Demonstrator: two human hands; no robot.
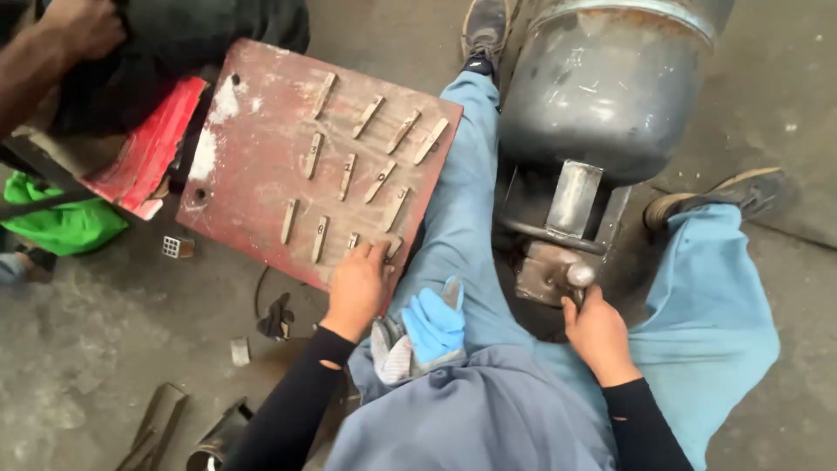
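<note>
One punch (pixel 391 249) under left hand (pixel 356 290) fingertips.

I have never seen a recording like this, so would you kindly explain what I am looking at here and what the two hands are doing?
This is one picture from a camera worn on a person's head, looking down at their own lap and hands; there is no robot. The person sits on a concrete floor in blue trousers. Their left hand rests on the near edge of a worn red metal plate, where small metal punches lie in rows; its fingers touch the nearest ones. Their right hand grips a hammer with a rounded metal head, held near the base of a large grey metal cylinder. A blue glove lies in the lap. Another person's arm shows at the top left.
</note>
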